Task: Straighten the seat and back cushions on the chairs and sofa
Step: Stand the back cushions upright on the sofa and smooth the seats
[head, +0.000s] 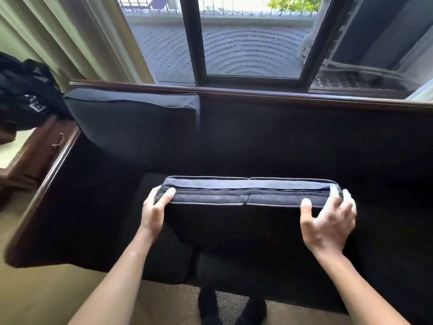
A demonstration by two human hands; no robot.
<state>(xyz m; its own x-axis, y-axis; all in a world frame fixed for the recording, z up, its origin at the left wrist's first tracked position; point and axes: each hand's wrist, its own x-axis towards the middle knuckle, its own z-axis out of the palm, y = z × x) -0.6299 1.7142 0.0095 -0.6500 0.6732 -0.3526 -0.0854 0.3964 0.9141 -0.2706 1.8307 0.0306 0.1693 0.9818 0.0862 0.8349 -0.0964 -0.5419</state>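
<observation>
I hold a dark navy cushion (248, 193) on edge above the sofa seat (105, 207), its zipped side facing up. My left hand (155, 208) grips its left corner, thumb on top. My right hand (330, 218) grips the right corner with fingers spread around the end. Another navy back cushion (133, 123) stands upright against the left part of the sofa back. The right part of the sofa back (316, 132) has no cushion against it.
The sofa has a dark wooden frame, with the rail (257, 93) along the top and an arm (54, 165) on the left. A black bag (25, 95) rests on a wooden side table at left. A window (248, 38) and curtains (77, 36) stand behind the sofa.
</observation>
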